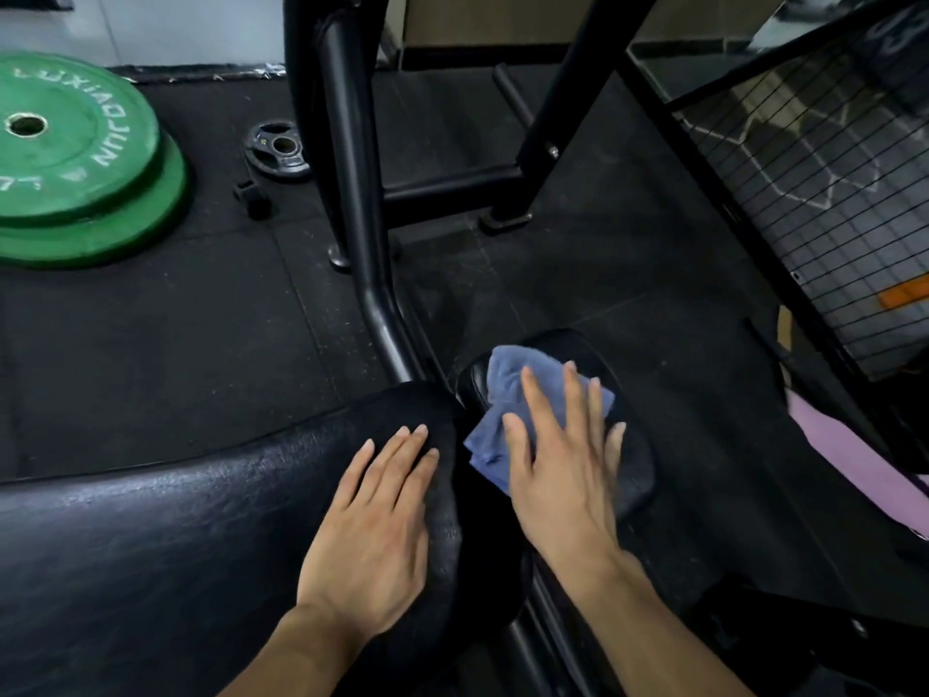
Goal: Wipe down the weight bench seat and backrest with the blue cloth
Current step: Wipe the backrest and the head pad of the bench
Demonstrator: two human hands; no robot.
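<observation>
Your right hand (563, 460) is lying flat with fingers spread wide, pressing the blue cloth (507, 394) onto the small black seat pad (633, 475); it is gripping nothing, only bearing down. The cloth is bunching under your palm, its far corner reaching toward the pad's far rim and its near-left corner hanging over the gap beside the backrest.

Your left hand (377, 525) is resting open, fingers together, on the end of the long black backrest (151, 535), empty, its fingertips near the pad's rounded edge.

The dark gap between backrest and seat pad is running between your two hands. The seat pad's right edge is showing bare past your thumb.

Beyond the seat, the black frame tubes (352, 193) are rising from the rubber floor (176, 344). Two green plates (80, 158) are lying stacked at far left, well apart from the bench, with a small black plate (279, 150) near them. A wire mesh panel (804, 193) is leaning at right. Open floor is lying left of the backrest and beyond the seat.
</observation>
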